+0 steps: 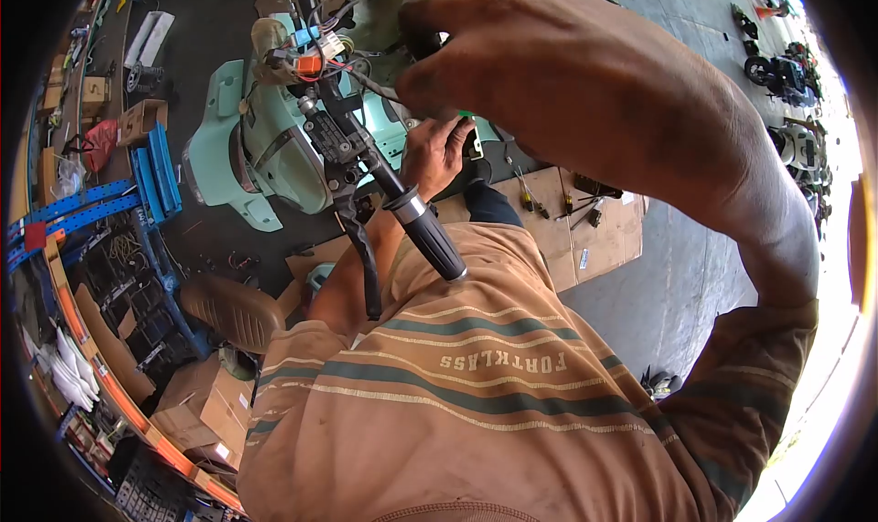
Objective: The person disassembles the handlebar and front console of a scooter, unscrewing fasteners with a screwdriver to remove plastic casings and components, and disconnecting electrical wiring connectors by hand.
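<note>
Head, right hand curled (touching cable, perhaps)

At the centre of the frame, the handlebar grip slants across the left forearm, and the lever hangs beside it, leaving only a narrow gap between the two. At upper left of centre, loose wires and connectors crowd the way. The right hand and its forearm bar the upper right. The broadest opening is over the grey floor, right of centre below that forearm, with tools on cardboard bordering it.
</note>
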### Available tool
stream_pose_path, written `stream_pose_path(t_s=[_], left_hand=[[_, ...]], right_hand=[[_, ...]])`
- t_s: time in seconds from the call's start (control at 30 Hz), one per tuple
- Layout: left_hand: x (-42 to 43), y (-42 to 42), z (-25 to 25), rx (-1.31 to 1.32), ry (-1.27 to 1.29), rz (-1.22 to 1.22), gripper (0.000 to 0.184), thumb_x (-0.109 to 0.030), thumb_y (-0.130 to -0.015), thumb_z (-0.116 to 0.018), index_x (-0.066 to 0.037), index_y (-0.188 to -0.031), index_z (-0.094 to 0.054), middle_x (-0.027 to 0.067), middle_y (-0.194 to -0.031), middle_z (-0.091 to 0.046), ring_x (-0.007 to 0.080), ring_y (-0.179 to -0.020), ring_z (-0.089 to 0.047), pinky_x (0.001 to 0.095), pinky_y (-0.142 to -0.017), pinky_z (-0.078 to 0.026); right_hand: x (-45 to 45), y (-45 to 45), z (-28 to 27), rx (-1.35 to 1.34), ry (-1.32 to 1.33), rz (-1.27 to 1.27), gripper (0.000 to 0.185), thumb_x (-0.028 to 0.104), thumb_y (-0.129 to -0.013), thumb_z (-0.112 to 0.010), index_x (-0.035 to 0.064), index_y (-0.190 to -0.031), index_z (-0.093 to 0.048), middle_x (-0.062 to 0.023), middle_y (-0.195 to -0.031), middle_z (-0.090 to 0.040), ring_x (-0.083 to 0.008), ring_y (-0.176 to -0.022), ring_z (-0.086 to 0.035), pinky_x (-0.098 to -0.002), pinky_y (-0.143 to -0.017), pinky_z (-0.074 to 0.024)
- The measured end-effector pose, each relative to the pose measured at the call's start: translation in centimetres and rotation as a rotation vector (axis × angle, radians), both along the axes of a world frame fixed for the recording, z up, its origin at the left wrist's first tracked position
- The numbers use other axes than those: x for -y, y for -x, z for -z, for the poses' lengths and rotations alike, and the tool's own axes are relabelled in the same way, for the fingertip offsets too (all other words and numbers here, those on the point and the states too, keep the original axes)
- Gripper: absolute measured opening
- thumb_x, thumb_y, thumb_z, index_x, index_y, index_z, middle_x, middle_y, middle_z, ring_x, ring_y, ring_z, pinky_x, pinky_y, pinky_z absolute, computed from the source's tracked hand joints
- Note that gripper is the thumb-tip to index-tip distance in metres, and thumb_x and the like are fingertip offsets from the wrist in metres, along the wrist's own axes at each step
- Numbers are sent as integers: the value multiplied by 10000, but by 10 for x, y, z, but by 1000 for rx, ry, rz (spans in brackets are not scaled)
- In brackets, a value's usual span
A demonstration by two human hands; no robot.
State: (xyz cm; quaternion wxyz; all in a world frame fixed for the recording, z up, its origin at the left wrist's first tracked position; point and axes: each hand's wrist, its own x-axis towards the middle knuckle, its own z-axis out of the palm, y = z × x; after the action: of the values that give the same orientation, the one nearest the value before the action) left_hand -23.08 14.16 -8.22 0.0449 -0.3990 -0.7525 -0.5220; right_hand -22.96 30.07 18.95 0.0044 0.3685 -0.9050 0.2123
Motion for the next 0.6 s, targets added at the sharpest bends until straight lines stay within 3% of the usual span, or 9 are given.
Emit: stream_pose_path(t_s=[0.13,0.17,0.23,0.3,0.33,0.43,0.53,0.57,0.6], left_hand=[[-10,10,-13,64,-180,44,145,-107,-897,-709,-45,-1022,-670,151,-869,-692,325,-716,-678,385,-610,-516],[-11,8,-13,124,-189,20,138,-97,-888,-718,-44,-1006,-667,139,-854,-689,311,-695,-673,374,-602,-510],[-13,13,-7,160,-211,69,142,-93,-881,-724,-42,-999,-664,132,-839,-684,308,-684,-668,368,-596,-508],[-11,17,3,210,-168,111,175,-85,-848,-754,-37,-986,-657,116,-821,-669,289,-692,-665,356,-606,-511],[-11,21,3,209,-168,102,175,-85,-848,-754,-37,-986,-657,116,-821,-669,289,-692,-665,356,-606,-511],[-11,25,-5,2,-162,103,266,-96,-796,-797,-32,-1007,-647,103,-837,-646,264,-736,-660,364,-674,-531],[-12,29,-9,167,-151,165,325,-96,-772,-809,-34,-1043,-642,106,-825,-643,290,-725,-655,383,-677,-537],[-11,29,-5,232,-110,151,391,-145,-726,-847,-54,-1062,-669,106,-958,-694,286,-826,-673,386,-729,-534],[-9,27,-3,232,-107,151,391,-145,-726,-847,-54,-1062,-669,106,-958,-694,286,-826,-673,386,-729,-534]], right_hand=[[-7,3,-6,155,46,-85,181,19,-904,-601,-10,-1080,-570,-125,-1010,-538,-217,-885,-547,-317,-687,-536],[-5,-1,-11,204,-12,89,490,-48,-833,-543,36,-1298,-414,-154,-1060,-548,-271,-958,-570,-368,-769,-539],[-11,-11,4,116,-33,371,623,-2,-763,-633,57,-1344,-417,-165,-1126,-606,-331,-1020,-624,-418,-855,-535],[-21,-23,45,146,83,576,497,140,-742,-819,25,-1164,-583,-151,-1111,-667,-334,-987,-665,-414,-862,-530],[-23,-25,61,316,161,669,534,168,-719,-856,18,-1157,-590,-154,-1080,-682,-330,-967,-675,-414,-866,-532],[-17,-32,120,207,253,648,501,227,-725,-860,36,-1133,-641,-165,-971,-690,-339,-934,-671,-414,-801,-534],[-6,-38,137,242,376,695,270,148,-786,-786,39,-1016,-695,-155,-870,-692,-360,-822,-669,-411,-732,-534],[-4,-38,136,244,379,695,270,148,-786,-786,39,-1016,-695,-155,-870,-692,-360,-822,-669,-411,-732,-534],[-2,-39,135,211,356,711,219,127,-806,-756,36,-996,-697,-163,-857,-687,-372,-806,-664,-419,-710,-530]])
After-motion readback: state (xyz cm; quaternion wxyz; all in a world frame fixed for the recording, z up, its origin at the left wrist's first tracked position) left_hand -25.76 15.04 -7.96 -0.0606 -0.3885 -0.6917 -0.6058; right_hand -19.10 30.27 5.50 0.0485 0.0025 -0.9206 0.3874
